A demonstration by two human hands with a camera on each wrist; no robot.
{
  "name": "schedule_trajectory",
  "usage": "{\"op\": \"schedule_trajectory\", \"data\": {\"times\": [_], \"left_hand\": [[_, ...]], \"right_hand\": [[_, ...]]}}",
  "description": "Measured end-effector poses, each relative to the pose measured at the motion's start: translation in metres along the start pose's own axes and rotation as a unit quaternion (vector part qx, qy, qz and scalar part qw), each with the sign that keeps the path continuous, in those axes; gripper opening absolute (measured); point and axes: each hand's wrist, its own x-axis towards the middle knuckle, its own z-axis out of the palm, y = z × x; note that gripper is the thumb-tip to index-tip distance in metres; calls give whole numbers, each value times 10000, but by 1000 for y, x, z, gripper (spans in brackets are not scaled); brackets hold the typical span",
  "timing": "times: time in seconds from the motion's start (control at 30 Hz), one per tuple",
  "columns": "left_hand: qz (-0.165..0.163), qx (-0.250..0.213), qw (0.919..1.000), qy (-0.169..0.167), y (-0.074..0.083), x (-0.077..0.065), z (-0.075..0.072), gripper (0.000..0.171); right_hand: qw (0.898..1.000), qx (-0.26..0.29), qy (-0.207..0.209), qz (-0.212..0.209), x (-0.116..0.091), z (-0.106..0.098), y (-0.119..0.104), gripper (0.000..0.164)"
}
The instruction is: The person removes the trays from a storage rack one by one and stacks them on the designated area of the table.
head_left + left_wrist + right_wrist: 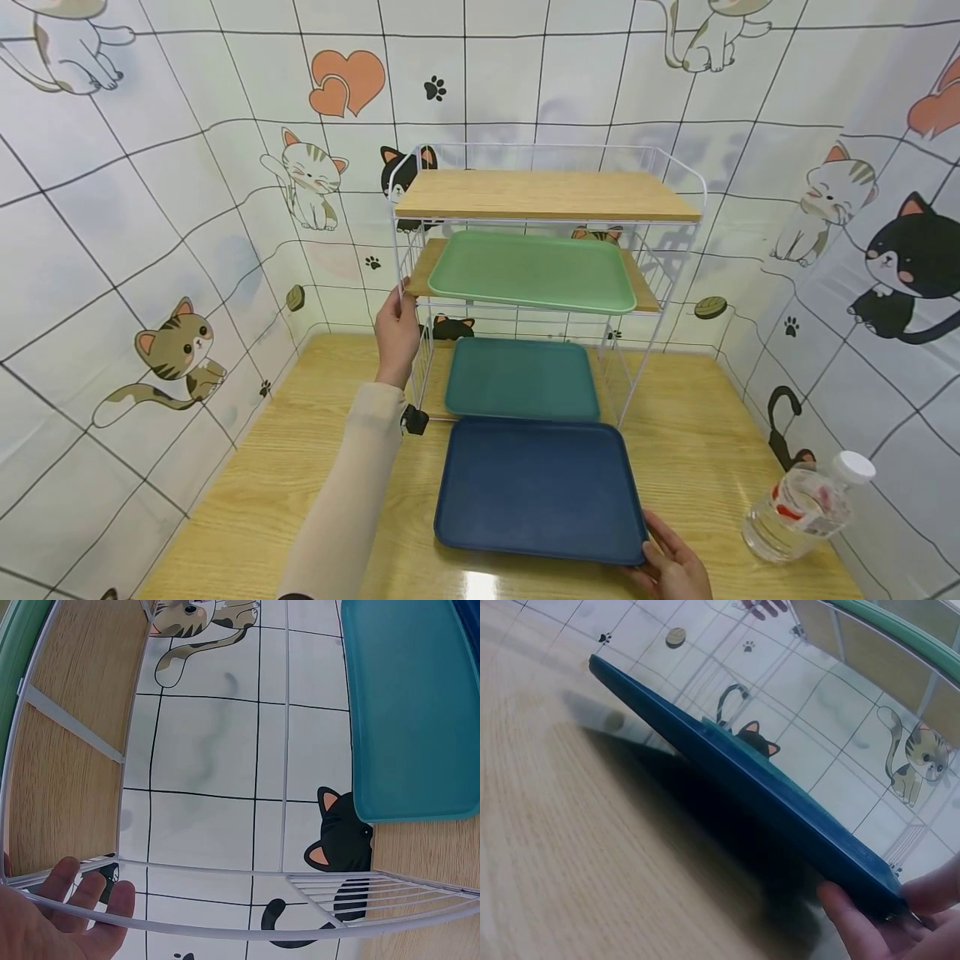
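Observation:
A white wire rack with wooden shelves point(547, 194) stands against the back wall. My left hand point(397, 333) grips its left side at the middle shelf, fingers curled round the white wire point(202, 928). With thumb above and fingers beneath, my right hand point(673, 567) pinches the front right corner of a navy blue tray point(540, 492). This tray is raised over the table, its shadow below in the right wrist view. On the middle shelf lies a light green tray point(532, 271). A teal tray point(522, 379) lies on the bottom shelf, just behind the navy one.
To the right on the wooden table point(675, 433) stands a clear plastic bottle point(798, 512) with a white cap. Tiled walls with cat pictures point(180, 354) enclose the table at the back, left and right.

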Motion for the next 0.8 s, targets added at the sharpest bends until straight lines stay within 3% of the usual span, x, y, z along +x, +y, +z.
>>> {"op": "schedule_trajectory", "data": {"times": [0.43, 0.8], "left_hand": [[22, 62, 10000, -14, -1, 1, 0, 43], [-35, 109, 9999, 0, -1, 1, 0, 42]], "right_hand": [[9994, 352, 35, 11, 9, -6, 16, 63], [9999, 33, -117, 93, 12, -4, 20, 68]]}}
